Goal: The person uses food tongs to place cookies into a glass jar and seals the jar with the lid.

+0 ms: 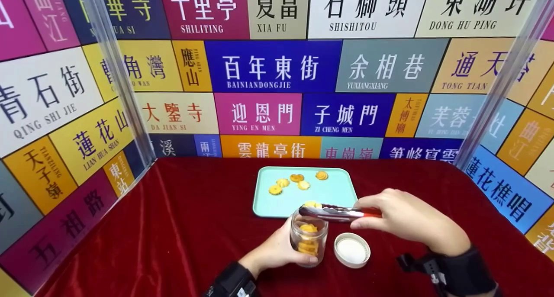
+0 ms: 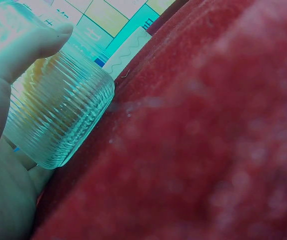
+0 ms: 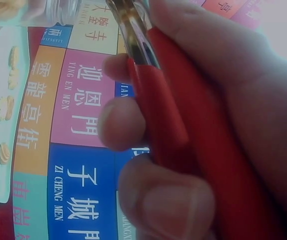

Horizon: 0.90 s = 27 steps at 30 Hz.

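Observation:
My left hand (image 1: 279, 247) grips a clear ribbed glass jar (image 1: 318, 254), thumb across its front, with several golden cookies (image 1: 308, 240) stacked inside. The left wrist view shows the jar's ribbed side (image 2: 78, 105) close up. My right hand (image 1: 402, 217) holds metal tongs (image 1: 337, 213) by their red handles (image 3: 168, 115), fingers wrapped round them. The tong tips lie over the jar's open mouth in the head view. A pale yellow cookie (image 1: 310, 204) shows right behind the tips; whether the tongs pinch it I cannot tell.
Behind the jar lies a mint-green tray (image 1: 264, 204) bearing several cookies (image 1: 282, 182). A white round lid (image 1: 352, 250) rests right of the jar on the dark red cloth (image 1: 186, 227). Panels with street names (image 1: 272, 67) wall in the back and both sides.

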Each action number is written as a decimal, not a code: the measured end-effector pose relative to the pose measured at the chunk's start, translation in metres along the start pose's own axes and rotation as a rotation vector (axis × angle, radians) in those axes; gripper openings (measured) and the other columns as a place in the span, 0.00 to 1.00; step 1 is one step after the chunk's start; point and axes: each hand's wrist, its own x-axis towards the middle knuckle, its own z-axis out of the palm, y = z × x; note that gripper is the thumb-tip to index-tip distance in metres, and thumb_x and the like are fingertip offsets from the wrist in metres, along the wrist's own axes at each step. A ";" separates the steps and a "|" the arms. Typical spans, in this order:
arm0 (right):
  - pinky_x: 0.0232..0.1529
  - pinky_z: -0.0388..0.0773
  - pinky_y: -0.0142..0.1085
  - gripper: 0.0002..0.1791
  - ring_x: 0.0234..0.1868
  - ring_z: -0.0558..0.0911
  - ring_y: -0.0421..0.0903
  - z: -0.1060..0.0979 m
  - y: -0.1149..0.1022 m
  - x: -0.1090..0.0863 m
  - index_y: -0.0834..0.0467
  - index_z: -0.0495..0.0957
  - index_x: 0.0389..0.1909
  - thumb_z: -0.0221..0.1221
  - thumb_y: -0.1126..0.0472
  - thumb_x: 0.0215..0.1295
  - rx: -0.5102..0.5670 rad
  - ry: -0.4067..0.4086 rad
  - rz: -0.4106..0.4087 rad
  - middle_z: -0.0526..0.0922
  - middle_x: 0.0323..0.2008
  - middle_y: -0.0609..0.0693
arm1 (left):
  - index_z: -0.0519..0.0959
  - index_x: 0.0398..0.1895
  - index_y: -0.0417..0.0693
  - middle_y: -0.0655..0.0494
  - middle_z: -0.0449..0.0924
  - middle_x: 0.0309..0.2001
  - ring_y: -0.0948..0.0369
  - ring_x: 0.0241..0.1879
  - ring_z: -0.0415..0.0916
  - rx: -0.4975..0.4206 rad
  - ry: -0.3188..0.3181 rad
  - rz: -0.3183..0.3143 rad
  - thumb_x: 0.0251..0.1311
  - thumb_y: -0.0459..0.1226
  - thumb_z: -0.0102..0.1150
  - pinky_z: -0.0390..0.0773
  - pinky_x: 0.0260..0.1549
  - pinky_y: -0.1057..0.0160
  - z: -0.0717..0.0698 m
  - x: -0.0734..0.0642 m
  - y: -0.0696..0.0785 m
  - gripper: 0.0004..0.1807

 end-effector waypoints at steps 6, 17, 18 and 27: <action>0.26 0.68 0.31 0.16 0.24 0.70 0.31 -0.001 -0.001 -0.001 0.40 0.86 0.41 0.63 0.33 0.70 0.003 -0.007 0.014 0.76 0.26 0.29 | 0.60 0.78 0.65 0.59 0.81 0.63 0.59 0.62 0.80 -0.004 -0.001 0.001 0.48 0.33 0.84 0.76 0.66 0.60 0.000 0.001 0.000 0.56; 0.27 0.69 0.31 0.18 0.24 0.71 0.31 -0.002 -0.001 -0.001 0.40 0.86 0.41 0.62 0.31 0.69 0.000 -0.009 0.020 0.76 0.26 0.29 | 0.60 0.78 0.66 0.57 0.81 0.63 0.56 0.62 0.80 -0.039 -0.016 0.017 0.49 0.31 0.83 0.76 0.66 0.59 0.000 0.001 -0.001 0.56; 0.27 0.69 0.31 0.19 0.25 0.71 0.31 -0.002 -0.001 -0.002 0.40 0.86 0.42 0.62 0.31 0.69 -0.006 -0.008 0.022 0.77 0.26 0.29 | 0.60 0.78 0.66 0.57 0.81 0.63 0.56 0.62 0.80 -0.040 -0.019 0.023 0.49 0.31 0.83 0.76 0.66 0.58 0.000 0.002 -0.001 0.56; 0.32 0.75 0.35 0.29 0.29 0.76 0.33 -0.002 -0.002 -0.001 0.43 0.86 0.50 0.63 0.25 0.64 -0.025 0.007 0.086 0.83 0.32 0.30 | 0.60 0.78 0.62 0.58 0.81 0.63 0.58 0.62 0.79 -0.006 -0.007 0.014 0.50 0.33 0.83 0.73 0.68 0.60 0.000 0.000 0.000 0.55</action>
